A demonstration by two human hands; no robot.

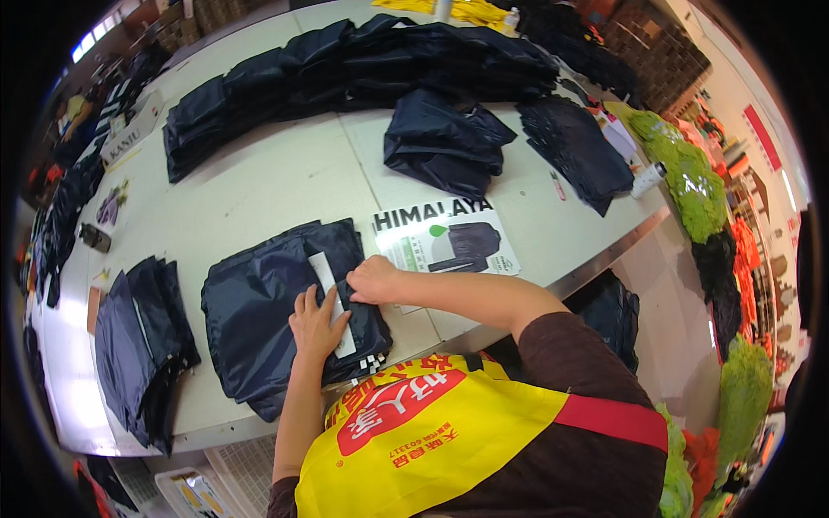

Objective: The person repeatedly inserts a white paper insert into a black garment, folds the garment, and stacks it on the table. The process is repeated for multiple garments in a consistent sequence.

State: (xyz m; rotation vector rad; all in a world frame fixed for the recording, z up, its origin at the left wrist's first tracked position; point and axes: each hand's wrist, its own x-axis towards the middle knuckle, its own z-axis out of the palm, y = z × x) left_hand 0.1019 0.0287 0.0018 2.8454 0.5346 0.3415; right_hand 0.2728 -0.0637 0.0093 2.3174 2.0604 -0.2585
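A stack of folded dark navy garments (259, 285) in thin, shiny fabric lies before me on the table. A narrow white strip (322, 269) runs lengthwise across the top garment, near its right side. My left hand (316, 326) rests on the fabric with its fingers stretched out, the fingertips at the strip's left edge. Just right of the strip, my right hand (371, 281) is closed with its fingers curled down at the garment. What those fingers pinch is hidden. Small black-and-white checked pieces (370, 363) show at the stack's near edge.
Printed sheets or bags (458, 242) with a jacket picture lie right of the stack. Another navy pile (147, 345) is at left. Along the far side runs a long row of folded garments (345, 69), with a loose bundle (445, 142) before it. A white bottle (648, 179) lies at right.
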